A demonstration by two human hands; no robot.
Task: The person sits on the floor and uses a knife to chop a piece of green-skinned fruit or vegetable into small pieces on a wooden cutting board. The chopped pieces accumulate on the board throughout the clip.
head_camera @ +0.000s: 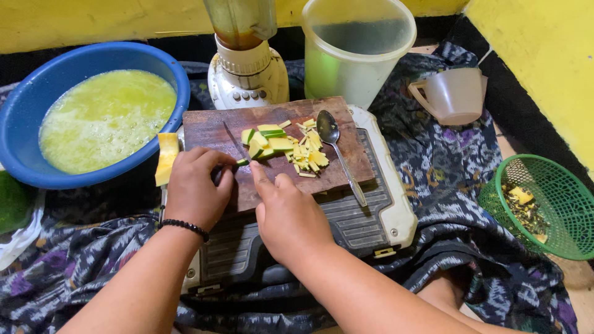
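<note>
On wooden cutting board (210, 127), left hand (197, 188) fisted around knife (234, 143) handle, right hand (288, 216) loosely curled, fingertip beside green-skinned fruit pieces (275, 143).

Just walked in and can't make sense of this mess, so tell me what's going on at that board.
A person is cutting yellow-green fruit on a dark wooden chopping board. The left hand grips a dark-bladed knife while the right hand steadies a small green piece. Cut yellow chunks and strips and a metal spoon lie on the board. A blue plastic bowl of pulpy yellow-green liquid sits to the left.
</note>
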